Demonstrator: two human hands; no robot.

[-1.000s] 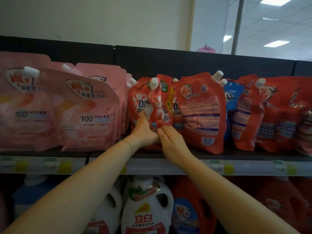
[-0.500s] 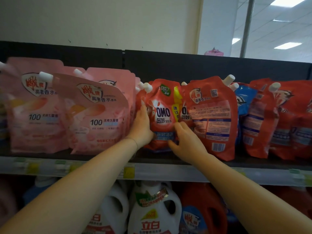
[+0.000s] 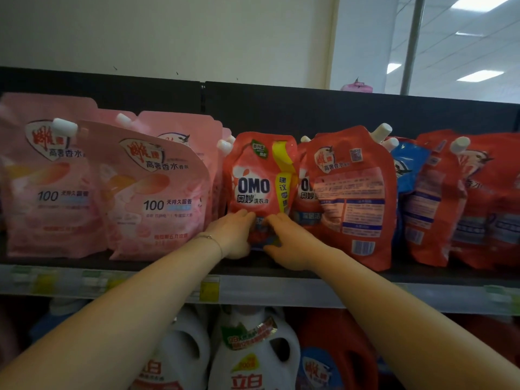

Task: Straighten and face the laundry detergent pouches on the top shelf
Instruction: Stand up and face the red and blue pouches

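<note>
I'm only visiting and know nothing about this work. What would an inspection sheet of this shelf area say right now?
Surface: top shelf, dark board, with a price-tag rail along its front edge.
Job's things: OMO pouch upright, front label out; pink pouches to its left face out, the front one leaning; red pouch to its right shows its back label; blue pouch partly hidden beyond it.
Clutter: nothing seen.
Hands: left hand and right hand both grip the OMO pouch's lower part.
Cables: nothing seen.
Surroundings: detergent bottles on the shelf below; ceiling lights at upper right.
</note>
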